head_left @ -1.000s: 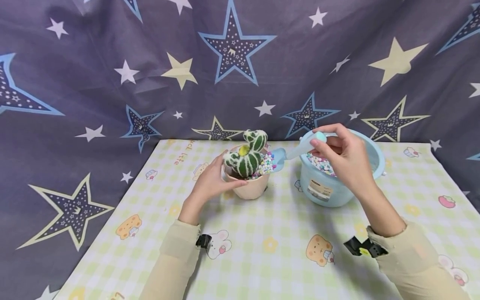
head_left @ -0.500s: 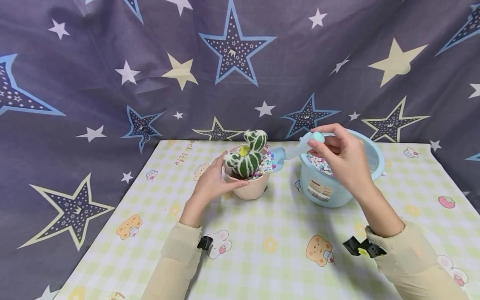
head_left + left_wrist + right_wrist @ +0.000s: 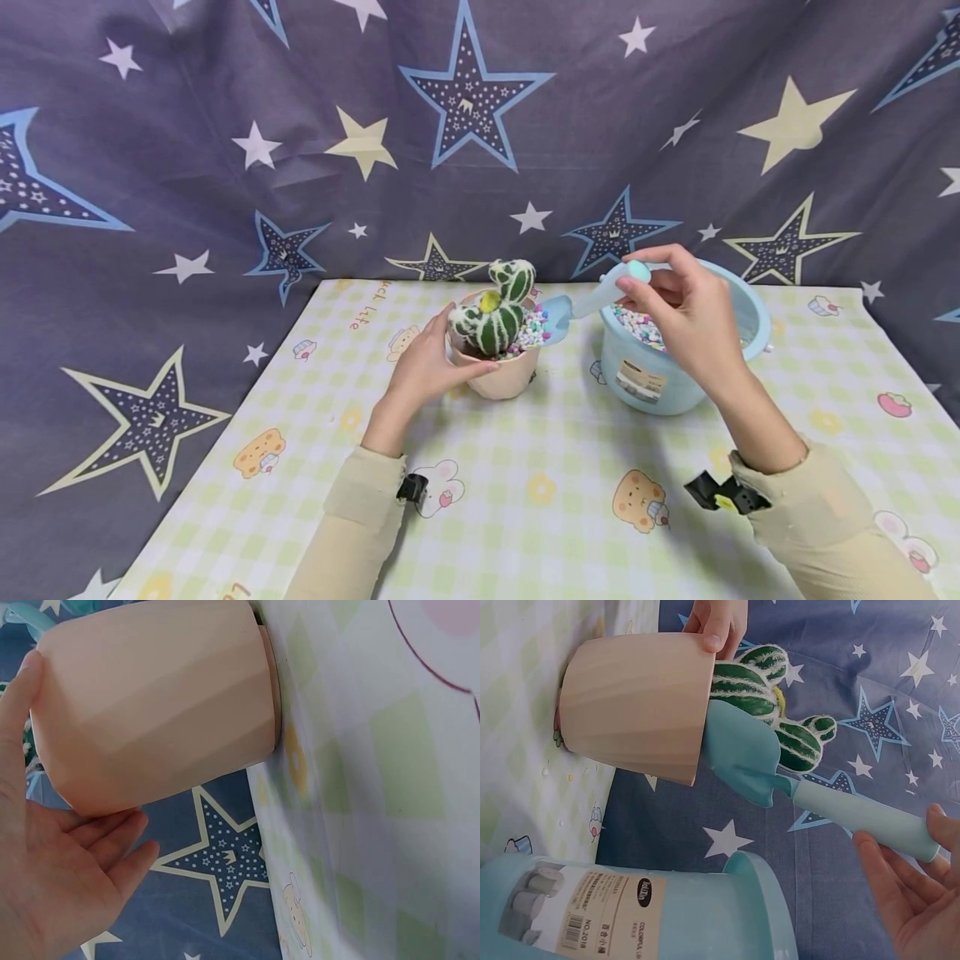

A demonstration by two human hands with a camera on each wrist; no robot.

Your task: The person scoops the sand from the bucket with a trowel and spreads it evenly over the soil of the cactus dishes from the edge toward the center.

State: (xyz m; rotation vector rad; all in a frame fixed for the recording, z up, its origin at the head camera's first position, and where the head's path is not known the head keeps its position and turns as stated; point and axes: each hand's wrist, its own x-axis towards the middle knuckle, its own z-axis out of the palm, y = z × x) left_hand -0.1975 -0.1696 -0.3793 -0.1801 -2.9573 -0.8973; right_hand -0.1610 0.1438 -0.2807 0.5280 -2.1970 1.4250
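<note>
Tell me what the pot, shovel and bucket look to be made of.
Pot: matte, probably plastic, though ceramic is possible; its wall looks smooth, faintly faceted.
Shovel: likely satin plastic, judging by its even blue colouring and moulded-looking curves.
Bucket: likely plastic with a slight sheen; smooth, evenly coloured, rounded rim.

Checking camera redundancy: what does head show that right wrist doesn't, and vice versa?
Head only: colored pebbles at the scoop and inside the bucket, plus both sleeves.

Right wrist only: readable print on the bucket's label, including "NO.2018"; in head it's too small to read.

Both: left hand, right hand, pot, cactus, scoop, bucket, starry backdrop, checked tabletop.
</note>
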